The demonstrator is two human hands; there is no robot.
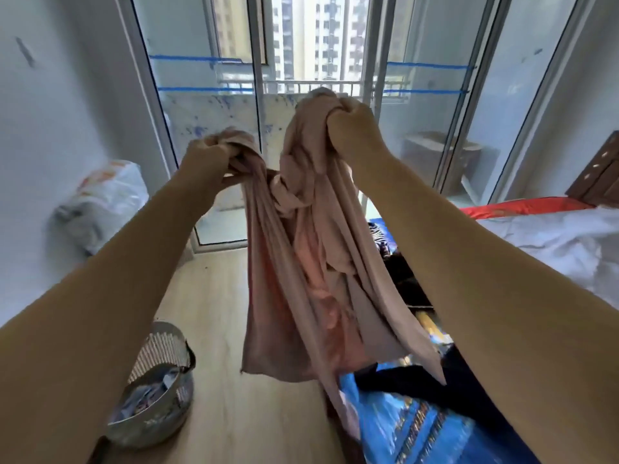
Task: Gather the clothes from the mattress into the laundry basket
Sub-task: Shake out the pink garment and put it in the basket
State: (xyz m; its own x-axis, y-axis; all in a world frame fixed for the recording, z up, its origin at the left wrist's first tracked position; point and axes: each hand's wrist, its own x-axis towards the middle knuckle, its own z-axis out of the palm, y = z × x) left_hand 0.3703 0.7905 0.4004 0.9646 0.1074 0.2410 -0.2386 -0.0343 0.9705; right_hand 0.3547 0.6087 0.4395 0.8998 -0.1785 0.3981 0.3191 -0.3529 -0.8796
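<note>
Both fists clamped tight, left hand (209,159) and right hand (348,123), on a pink shirt (311,262) held up over the floor. Soft, light, floppy stuff, so bunch it before dropping in the basket (160,390).

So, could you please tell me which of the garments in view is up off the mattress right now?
The pinkish-beige garment: both the left hand and right hand hold it up, while the black garment and striped one lie below.
</note>
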